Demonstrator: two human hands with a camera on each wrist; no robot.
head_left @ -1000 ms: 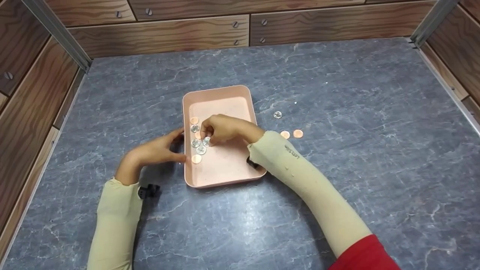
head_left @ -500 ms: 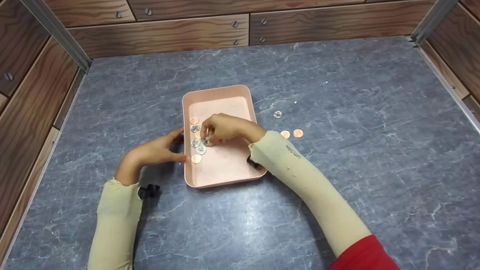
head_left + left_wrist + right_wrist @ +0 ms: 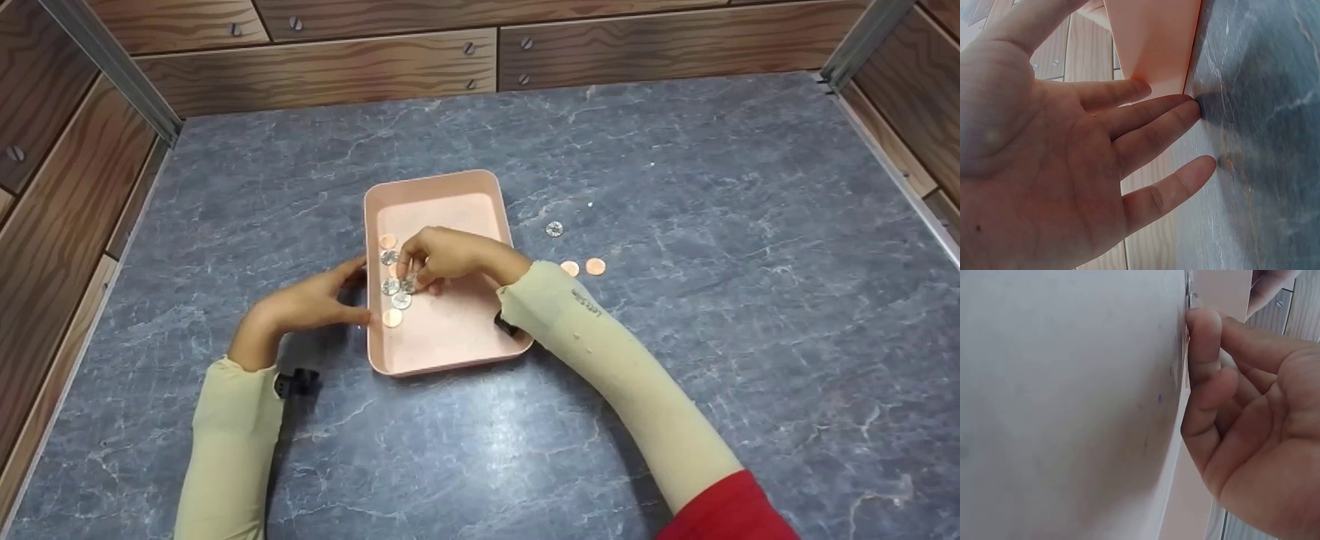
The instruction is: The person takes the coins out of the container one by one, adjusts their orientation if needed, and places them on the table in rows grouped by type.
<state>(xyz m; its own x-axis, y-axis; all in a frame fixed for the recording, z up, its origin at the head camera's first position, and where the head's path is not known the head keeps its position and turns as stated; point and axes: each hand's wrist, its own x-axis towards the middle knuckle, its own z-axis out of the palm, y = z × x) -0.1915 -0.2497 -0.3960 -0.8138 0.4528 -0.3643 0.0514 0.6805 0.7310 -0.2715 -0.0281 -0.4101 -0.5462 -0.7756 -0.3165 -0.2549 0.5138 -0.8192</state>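
A shallow pink tray point(image 3: 450, 349) stands on the table with several silver and copper-coloured coins along its left side. My right hand point(image 3: 450, 255) reaches into it, fingers curled and thumb and fingertips at a silver coin point(image 3: 408, 284), which they seem to pinch. Another silver coin point(image 3: 402, 301) lies just in front of it, and a copper-coloured coin point(image 3: 392, 318) is nearer the front. My left hand point(image 3: 311, 300) rests against the tray's outer left wall, thumb and fingers spread. In the left wrist view its fingers point(image 3: 1157, 135) are nearly straight, touching the pink wall.
Right of the tray, a silver coin point(image 3: 554, 229) and two copper-coloured coins, one of them point(image 3: 595, 266) farther out, lie on the blue-grey marbled table point(image 3: 712, 225). Wood-patterned panels point(image 3: 315, 71) border the back and sides.
My right fingertips have shifted slightly left with the silver coin, bringing it closer to the other coins. The left hand and the tray stay in place.
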